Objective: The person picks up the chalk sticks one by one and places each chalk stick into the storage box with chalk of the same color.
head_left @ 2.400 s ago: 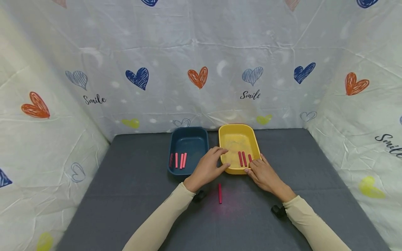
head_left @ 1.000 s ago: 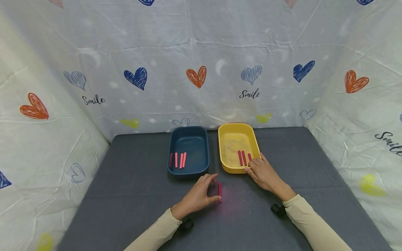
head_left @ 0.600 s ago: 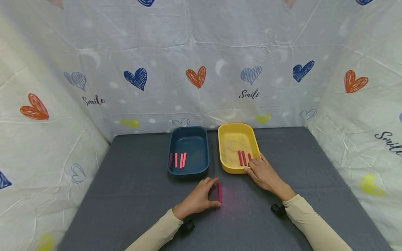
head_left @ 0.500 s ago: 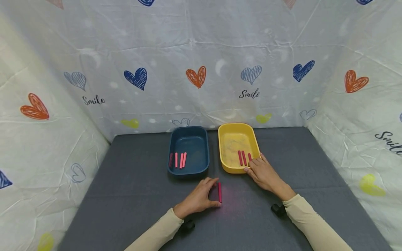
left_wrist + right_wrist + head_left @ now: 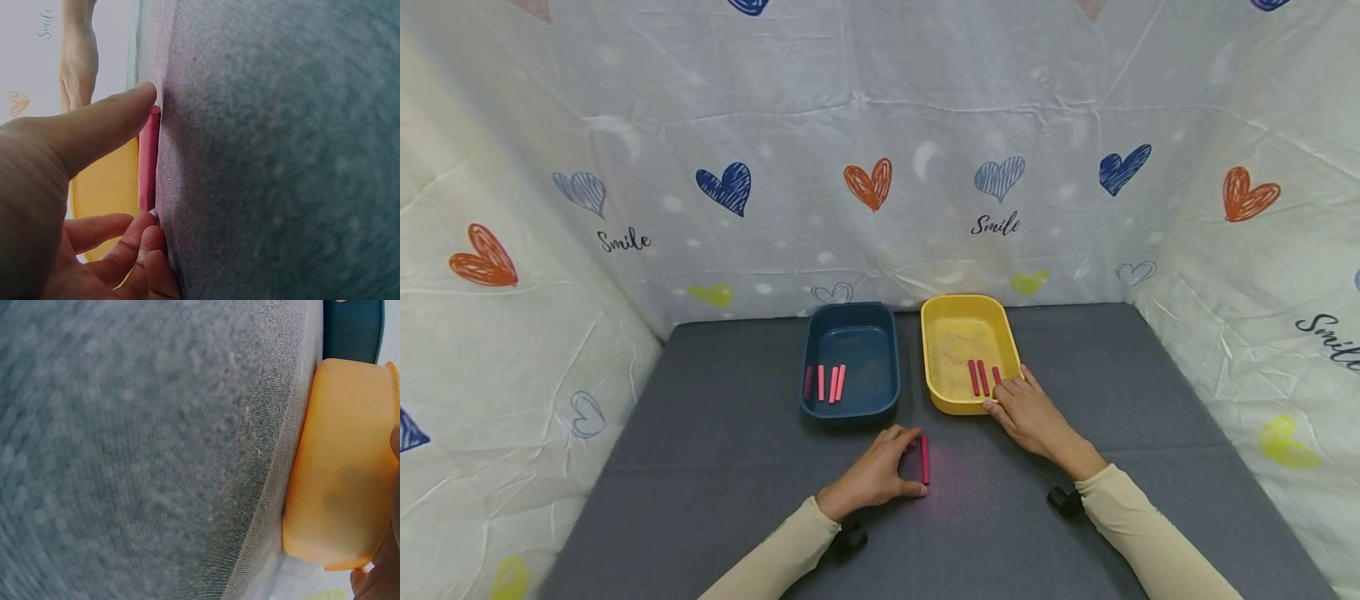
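Observation:
On the grey cloth in front of the trays lies a dark pink chalk stick [image 5: 926, 460]. My left hand [image 5: 874, 471] spans it lengthwise, thumb at the near end and fingertips at the far end. The left wrist view has the same chalk stick [image 5: 148, 159] between thumb [image 5: 115, 122] and fingertips, close against the cloth. My right hand [image 5: 1033, 417] grips the near right corner of the yellow tray [image 5: 934, 358], thumb outside and fingers over the rim. Dark red chalk sticks [image 5: 978, 377] lie inside that tray, one partly hidden by the fingers.
Left of the yellow tray stands a dark blue tray [image 5: 889, 350] holding several pink chalk sticks [image 5: 832, 384], one darker. Pink dust tints the grey table cloth [image 5: 947, 492] around the lone stick. A hanging white sheet [image 5: 925, 233] with printed hearts closes off the back and sides.
My left hand has come back from the yellow tray toward me and lowered its thumb and fingertips to the ends of the lone chalk stick. The right hand has stayed at the tray.

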`<state>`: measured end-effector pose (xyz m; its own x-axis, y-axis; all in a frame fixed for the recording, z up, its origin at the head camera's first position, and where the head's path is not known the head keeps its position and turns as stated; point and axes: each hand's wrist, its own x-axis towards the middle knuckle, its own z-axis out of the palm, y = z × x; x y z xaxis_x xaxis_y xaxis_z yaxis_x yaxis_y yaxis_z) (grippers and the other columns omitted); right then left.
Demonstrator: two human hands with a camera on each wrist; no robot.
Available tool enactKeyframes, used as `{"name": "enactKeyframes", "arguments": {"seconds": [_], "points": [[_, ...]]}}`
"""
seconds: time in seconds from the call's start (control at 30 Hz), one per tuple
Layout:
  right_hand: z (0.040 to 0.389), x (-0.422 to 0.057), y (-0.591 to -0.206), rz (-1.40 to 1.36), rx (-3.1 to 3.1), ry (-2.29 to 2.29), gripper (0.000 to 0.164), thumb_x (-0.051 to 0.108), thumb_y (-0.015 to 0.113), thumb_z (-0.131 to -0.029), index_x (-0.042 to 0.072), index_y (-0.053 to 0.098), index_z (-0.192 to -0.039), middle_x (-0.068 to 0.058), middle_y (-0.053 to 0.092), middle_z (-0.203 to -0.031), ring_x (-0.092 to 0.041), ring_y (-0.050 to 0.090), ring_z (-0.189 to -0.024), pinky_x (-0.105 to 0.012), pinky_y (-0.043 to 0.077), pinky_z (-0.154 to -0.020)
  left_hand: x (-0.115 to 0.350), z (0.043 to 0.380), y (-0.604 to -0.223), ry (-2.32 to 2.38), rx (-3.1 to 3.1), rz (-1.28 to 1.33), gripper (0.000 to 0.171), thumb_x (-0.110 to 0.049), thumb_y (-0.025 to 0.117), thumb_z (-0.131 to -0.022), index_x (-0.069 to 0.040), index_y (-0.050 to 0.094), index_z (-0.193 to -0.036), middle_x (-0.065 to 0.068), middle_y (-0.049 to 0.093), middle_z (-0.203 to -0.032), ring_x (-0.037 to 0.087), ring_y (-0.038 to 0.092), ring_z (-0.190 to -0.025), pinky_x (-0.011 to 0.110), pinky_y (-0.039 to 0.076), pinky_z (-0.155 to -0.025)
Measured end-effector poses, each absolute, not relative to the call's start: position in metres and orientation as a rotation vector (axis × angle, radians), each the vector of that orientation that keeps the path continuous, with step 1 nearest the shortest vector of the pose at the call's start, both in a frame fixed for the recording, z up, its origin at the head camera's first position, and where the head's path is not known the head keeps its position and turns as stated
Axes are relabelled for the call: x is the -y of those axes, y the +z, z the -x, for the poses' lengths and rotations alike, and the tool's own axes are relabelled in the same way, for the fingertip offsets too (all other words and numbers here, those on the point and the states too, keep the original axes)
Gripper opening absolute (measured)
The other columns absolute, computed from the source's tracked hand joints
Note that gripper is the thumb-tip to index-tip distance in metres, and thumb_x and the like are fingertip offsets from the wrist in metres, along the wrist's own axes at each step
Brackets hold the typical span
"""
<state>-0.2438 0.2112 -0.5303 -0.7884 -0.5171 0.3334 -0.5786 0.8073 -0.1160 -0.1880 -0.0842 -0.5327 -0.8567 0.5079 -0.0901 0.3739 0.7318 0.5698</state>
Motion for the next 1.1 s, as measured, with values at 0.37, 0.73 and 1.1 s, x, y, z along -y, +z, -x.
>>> {"name": "enactKeyframes", "arguments": {"seconds": [0.37, 0.73, 1.1], "points": [[0.2427, -0.2105, -0.5300, -0.857, 2.671, 0.323, 0.022, 0.031, 0.055, -0.100, 0.012, 0.056, -0.089, -0.005, 0.059, -0.088, -0.029, 0.060, -0.099, -0.060, 0.027, -0.115, 0.0827, 0.1889, -0.5337, 0.805, -2.702, -0.687, 0.084, -0.038, 0.085, -0.075, -0.008, 0.048, -0.143, 0.003, 0.055, -0.124, 0.018, 0.049, -0.113, 0.040, 0.048, -0.098], [0.2430, -0.2103, -0.5328, -0.861, 2.638, 0.317, 0.022, 0.031, 0.055, -0.100, 0.012, 0.055, -0.087, -0.005, 0.057, -0.086, -0.028, 0.059, -0.097, -0.061, 0.029, -0.113, 0.0811, 0.1893, -0.5384, 0.805, -2.730, -0.693, 0.077, -0.039, 0.086, -0.073, -0.010, 0.054, -0.138, 0.002, 0.056, -0.119, 0.016, 0.049, -0.106, 0.036, 0.049, -0.093], [0.2434, -0.2101, -0.5325, -0.855, 2.661, 0.318, 0.022, 0.030, 0.054, -0.101, 0.013, 0.054, -0.087, -0.005, 0.057, -0.085, -0.028, 0.059, -0.098, -0.060, 0.028, -0.115, 0.0828, 0.1861, -0.5312, 0.853, -2.723, -0.676, 0.077, -0.041, 0.087, -0.072, -0.012, 0.055, -0.136, -0.001, 0.055, -0.115, 0.015, 0.049, -0.105, 0.036, 0.048, -0.091]]}}
